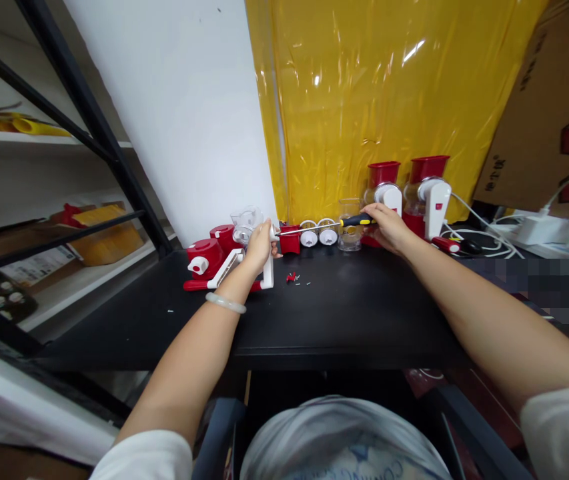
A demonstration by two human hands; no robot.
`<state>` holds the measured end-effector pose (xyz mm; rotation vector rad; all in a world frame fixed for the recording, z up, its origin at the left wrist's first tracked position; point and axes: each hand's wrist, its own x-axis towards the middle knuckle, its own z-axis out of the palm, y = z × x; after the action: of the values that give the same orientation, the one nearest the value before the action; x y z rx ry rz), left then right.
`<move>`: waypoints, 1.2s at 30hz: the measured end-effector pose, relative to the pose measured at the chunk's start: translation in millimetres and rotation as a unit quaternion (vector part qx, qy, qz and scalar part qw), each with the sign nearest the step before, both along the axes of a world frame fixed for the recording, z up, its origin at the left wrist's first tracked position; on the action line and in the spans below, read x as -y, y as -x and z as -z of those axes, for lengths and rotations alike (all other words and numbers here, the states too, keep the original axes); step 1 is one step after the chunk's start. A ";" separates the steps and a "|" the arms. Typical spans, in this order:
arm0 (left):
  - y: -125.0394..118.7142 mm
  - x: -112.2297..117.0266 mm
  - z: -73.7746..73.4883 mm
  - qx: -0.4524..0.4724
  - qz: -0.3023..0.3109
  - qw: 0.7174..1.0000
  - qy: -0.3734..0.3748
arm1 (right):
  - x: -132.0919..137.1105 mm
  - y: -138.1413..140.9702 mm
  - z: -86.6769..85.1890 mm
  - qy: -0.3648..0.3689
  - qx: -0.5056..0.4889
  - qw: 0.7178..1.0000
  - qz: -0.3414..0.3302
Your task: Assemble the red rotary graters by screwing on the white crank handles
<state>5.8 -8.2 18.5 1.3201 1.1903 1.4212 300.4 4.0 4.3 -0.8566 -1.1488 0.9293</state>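
In my right hand (pixel 388 227) is a screwdriver (pixel 355 220) with a yellow and black handle, its long shaft pointing left. The tip reaches a white plastic part (pixel 267 270) that my left hand (pixel 261 248) grips, fingers wrapped round it. What the tip meets there is too small to make out. Left of that hand sit red housings (pixel 205 259) and a white crank piece (pixel 225 269); a clear plastic piece (pixel 247 221) stands just behind it. Small screws and red bits (pixel 291 277) lie on the black table (pixel 344 313) between my forearms.
Two white round parts (pixel 318 233) and a clear cup (pixel 349 237) stand along the back. Two red and white rotary graters (pixel 431 200) are at the back right, near white cables (pixel 501 247). A black metal shelf frame (pixel 89 127) rises at left.
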 end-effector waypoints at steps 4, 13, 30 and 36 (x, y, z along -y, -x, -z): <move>-0.1 0.7 0.1 -0.001 -0.002 1.000 -0.001 | 6.5 2.6 -2.9 -0.002 -0.037 0.998 -0.040; 1.7 -1.2 0.3 0.007 -0.003 1.000 -0.004 | -13.5 -7.5 9.5 0.021 0.075 0.997 0.011; -2.6 2.1 3.8 -0.040 0.008 0.999 -0.009 | 3.4 7.4 22.8 0.115 -0.148 0.982 -0.014; -0.7 -2.5 6.3 -0.030 0.008 0.999 -0.007 | 7.5 4.6 32.1 0.115 -0.034 0.993 -0.008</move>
<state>6.5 -5.7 12.2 1.3877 1.2086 1.3906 295.9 -3.6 -27.8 -0.9949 -1.0040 1.1120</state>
